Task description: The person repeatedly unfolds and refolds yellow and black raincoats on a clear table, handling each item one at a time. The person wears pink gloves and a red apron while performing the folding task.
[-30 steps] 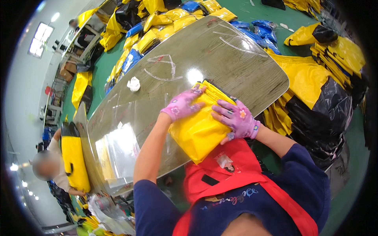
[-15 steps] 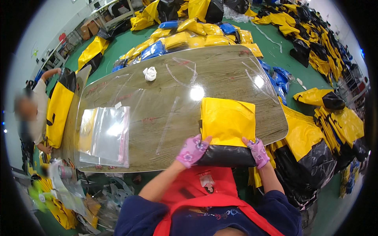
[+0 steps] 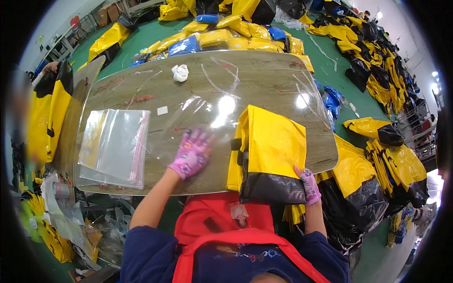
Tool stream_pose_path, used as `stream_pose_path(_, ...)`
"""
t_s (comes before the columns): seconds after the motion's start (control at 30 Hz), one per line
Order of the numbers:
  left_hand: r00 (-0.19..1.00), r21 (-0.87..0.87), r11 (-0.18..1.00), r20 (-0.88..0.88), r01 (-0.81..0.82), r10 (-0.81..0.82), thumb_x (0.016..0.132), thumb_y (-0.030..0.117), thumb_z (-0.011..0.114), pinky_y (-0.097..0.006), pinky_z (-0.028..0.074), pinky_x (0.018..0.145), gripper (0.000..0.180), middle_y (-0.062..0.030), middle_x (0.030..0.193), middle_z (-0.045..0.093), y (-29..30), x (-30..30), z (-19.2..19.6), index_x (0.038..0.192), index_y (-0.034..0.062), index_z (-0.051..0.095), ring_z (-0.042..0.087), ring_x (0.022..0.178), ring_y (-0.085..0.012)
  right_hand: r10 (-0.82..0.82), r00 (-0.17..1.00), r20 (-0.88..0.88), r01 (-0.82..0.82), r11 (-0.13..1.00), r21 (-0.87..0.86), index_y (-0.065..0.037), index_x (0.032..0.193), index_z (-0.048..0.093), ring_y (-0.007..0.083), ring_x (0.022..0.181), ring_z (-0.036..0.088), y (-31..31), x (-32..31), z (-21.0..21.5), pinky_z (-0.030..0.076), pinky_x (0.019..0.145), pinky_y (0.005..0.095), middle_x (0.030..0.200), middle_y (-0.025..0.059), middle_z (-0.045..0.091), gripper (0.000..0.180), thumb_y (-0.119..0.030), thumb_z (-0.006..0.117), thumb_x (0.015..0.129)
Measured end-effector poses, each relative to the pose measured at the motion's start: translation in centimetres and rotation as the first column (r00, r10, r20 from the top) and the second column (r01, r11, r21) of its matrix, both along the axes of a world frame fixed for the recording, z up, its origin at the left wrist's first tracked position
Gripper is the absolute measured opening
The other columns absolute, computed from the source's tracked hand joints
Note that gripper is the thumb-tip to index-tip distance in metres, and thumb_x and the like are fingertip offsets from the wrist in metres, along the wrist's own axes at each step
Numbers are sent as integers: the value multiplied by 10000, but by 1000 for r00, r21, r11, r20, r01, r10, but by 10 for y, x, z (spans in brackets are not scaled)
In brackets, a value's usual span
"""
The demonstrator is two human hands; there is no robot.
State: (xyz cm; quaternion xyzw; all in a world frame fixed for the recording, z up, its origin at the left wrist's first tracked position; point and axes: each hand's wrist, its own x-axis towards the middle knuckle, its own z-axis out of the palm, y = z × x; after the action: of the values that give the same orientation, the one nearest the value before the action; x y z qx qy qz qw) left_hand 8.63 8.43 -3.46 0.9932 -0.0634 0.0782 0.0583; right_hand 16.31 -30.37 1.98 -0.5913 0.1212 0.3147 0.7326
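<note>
A folded yellow and black waterproof-looking bag (image 3: 276,146) lies at the table's near right edge, its black end toward me. My right hand (image 3: 309,186), in a pink flowered glove with bare fingertips, grips the bag's near right corner, with the fingers hidden under it. Left of the bag, my left hand (image 3: 191,153) is over the table with its gloved fingers stretched out, slightly blurred and holding nothing. Farther left lies a stack of clear plastic bags (image 3: 113,146). A small white square packet (image 3: 162,110) rests just beyond that stack's right side.
The wood-patterned table (image 3: 141,101) carries a crumpled white wad (image 3: 180,73) and thin clear strips (image 3: 222,80). Wrapped yellow and blue packs (image 3: 214,38) are heaped beyond it. More yellow-black bags (image 3: 358,184) hang at my right. A blurred person stands at the far left.
My left hand has let go of the yellow and black bag and moved left over the table. The bag's left side has loosened outward. The white packet now lies off the plastic stack.
</note>
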Motion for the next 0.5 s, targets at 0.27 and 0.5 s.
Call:
stream_pose_path(0.27, 999, -208, 977, -15, -37, 34, 911, 274, 487, -450, 167, 1144, 462, -63, 1477, 371, -32, -6, -4, 1355, 148, 482, 280, 1392, -272, 190, 978, 81, -166, 957, -237, 27, 1143, 611, 134, 898, 621, -1, -30, 15, 487, 815, 282, 1051, 55, 665, 367, -180, 693, 851)
stream_pose_path(0.5, 975, -260, 965, -218, -22, -36, 851, 368, 594, -434, 354, 1025, 436, -116, 1291, 534, -5, 26, 31, 1208, 118, 584, 490, 1188, -329, 196, 979, 61, -174, 950, -258, 19, 1183, 591, 151, 911, 643, -19, -29, -2, 506, 800, 274, 1061, 74, 665, 410, -226, 671, 865)
